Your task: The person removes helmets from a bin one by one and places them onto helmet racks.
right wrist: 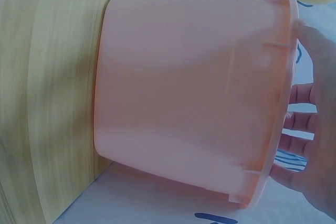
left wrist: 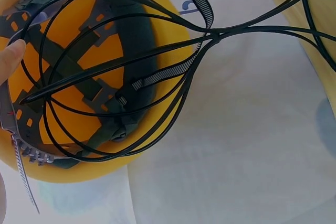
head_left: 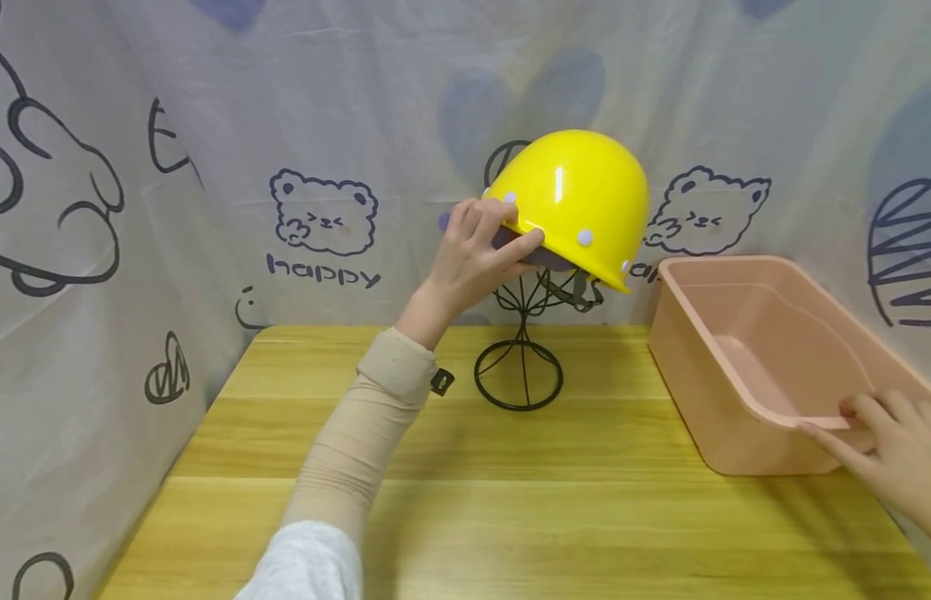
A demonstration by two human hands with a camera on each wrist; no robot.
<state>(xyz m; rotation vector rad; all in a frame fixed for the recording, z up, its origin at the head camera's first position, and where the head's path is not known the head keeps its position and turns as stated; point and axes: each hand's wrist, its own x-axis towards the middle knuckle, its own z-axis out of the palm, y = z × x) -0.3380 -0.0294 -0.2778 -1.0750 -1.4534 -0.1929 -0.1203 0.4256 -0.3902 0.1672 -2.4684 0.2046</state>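
My left hand (head_left: 476, 250) grips the edge of a yellow hard hat (head_left: 578, 192), thumb and fingers at its left side. The hat is tilted over the top of a black wire stand (head_left: 521, 350). From below, the left wrist view shows the stand's wire loops (left wrist: 105, 72) in front of the hat's dark inner straps (left wrist: 73, 61), with a grey toothed band at one edge. A dark chin strap (head_left: 578, 292) hangs under the brim. On the right, my right hand (head_left: 900, 450) holds the near rim of a pink plastic bin (head_left: 683, 383), fingers curled over it.
A wooden table (head_left: 405, 517) carries the stand and the bin. A small black tag (head_left: 442, 382) shows beside my left cuff. White cloth (head_left: 322, 100) printed with bears and lettering hangs behind and at the sides.
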